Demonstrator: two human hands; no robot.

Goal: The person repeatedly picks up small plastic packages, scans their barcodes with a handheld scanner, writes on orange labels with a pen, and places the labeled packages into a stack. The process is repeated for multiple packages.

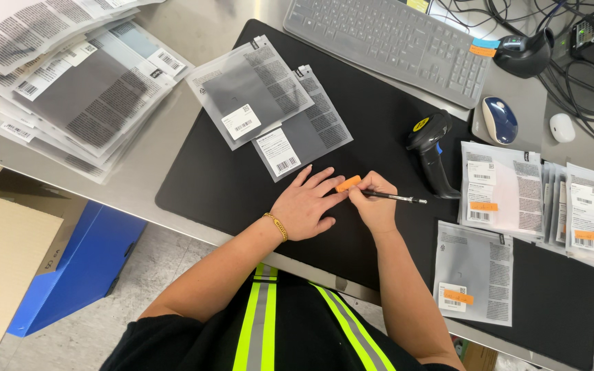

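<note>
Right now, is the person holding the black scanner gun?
No, the scanner gun lies alone on the black mat; the right hand holds a pen.

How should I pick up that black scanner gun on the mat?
Grip the scanner by its long handle, coming from above on the mat's near side. It lies flat with its handle stretching toward the person, and its bulky head points at the keyboard.

The person wears a black top under a safety vest [264,316] with yellow-green stripes edging grey reflective bands, and a gold chain bracelet [277,226] on the left wrist; both forearms are bare.
</note>
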